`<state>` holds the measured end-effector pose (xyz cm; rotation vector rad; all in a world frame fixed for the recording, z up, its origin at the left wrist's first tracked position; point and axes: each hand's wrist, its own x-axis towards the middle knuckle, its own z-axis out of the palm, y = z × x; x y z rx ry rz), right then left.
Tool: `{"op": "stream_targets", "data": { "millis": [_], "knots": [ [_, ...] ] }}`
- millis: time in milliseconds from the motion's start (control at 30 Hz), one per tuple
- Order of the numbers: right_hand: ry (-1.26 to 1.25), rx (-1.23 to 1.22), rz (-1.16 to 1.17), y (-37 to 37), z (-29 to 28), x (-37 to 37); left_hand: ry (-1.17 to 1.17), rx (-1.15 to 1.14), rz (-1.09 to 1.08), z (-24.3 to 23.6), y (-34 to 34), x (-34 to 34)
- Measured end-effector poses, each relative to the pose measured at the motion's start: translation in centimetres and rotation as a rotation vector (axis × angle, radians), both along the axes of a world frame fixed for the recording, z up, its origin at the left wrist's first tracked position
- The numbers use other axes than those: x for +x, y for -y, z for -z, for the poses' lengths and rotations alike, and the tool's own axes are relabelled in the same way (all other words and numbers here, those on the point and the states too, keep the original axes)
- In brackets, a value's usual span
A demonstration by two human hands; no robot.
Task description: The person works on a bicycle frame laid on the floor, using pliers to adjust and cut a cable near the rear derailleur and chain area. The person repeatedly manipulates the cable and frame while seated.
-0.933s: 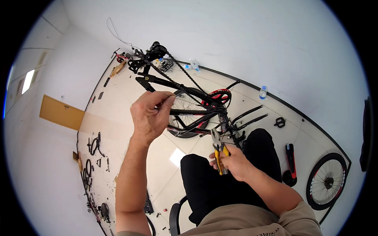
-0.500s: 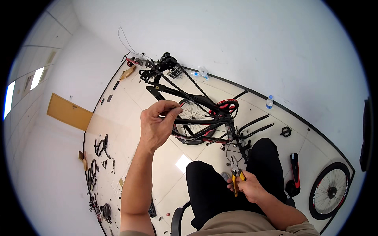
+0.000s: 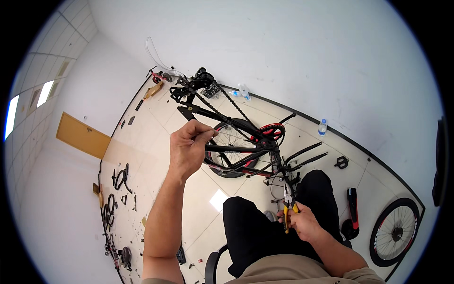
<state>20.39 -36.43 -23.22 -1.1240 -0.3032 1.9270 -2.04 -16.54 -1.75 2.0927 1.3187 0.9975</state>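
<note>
My left hand (image 3: 189,149) is raised in front of the black bicycle frame (image 3: 231,149), thumb and fingertips pressed together in a pinch. Whatever lies between those fingertips is too small to make out. Low at the right, over my lap, my right hand (image 3: 305,222) grips pliers (image 3: 287,206) with yellow-and-black handles, jaws pointing up toward the frame's near end. The frame lies beyond my knees, with a chain (image 3: 234,104) running to a red-and-black chainring (image 3: 274,134). Behind the frame is a wheel (image 3: 231,142), partly hidden.
At right lie a loose wheel (image 3: 396,232), a black-and-red part (image 3: 353,208) and a pedal (image 3: 341,162). A water bottle (image 3: 322,127) stands near the wall. Several small parts are scattered along the left floor, near handlebar-like pieces (image 3: 121,177). A chair armrest (image 3: 211,266) is beside my left leg.
The pliers have moved slightly right and stand more upright, with their handles closer together. My left hand keeps its pinch at nearly the same place. The whole view has shifted a little.
</note>
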Motion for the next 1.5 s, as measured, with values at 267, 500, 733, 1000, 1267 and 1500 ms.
{"op": "stream_targets", "data": {
  "millis": [267, 500, 733, 1000, 1267, 1500],
  "knots": [
    [-0.006, 0.006, 0.010, 0.2, 0.3, -0.1, -0.069, 0.073, -0.150, 0.4, -0.8, 0.3],
    [-0.042, -0.048, 0.010, 0.2, 1.0, 0.5, -0.312, 0.415, -0.325, 1.4, -1.4, 1.2],
    [0.054, -0.131, -0.017, 0.7, 1.3, 0.1, -0.418, 0.855, -0.337, 2.9, -2.7, 1.1],
    [-0.059, -0.175, 0.009, 0.8, 0.9, 0.0, -0.368, 0.900, -0.345, 3.2, -3.3, 0.7],
    [-0.116, -0.187, -0.016, 0.7, 1.1, 0.4, -0.382, 0.836, -0.338, 3.2, -3.2, 1.0],
    [-0.134, -0.138, -0.083, 0.5, 0.2, 0.4, -0.379, 0.878, -0.353, 2.9, -3.5, 0.7]
  ]
}}
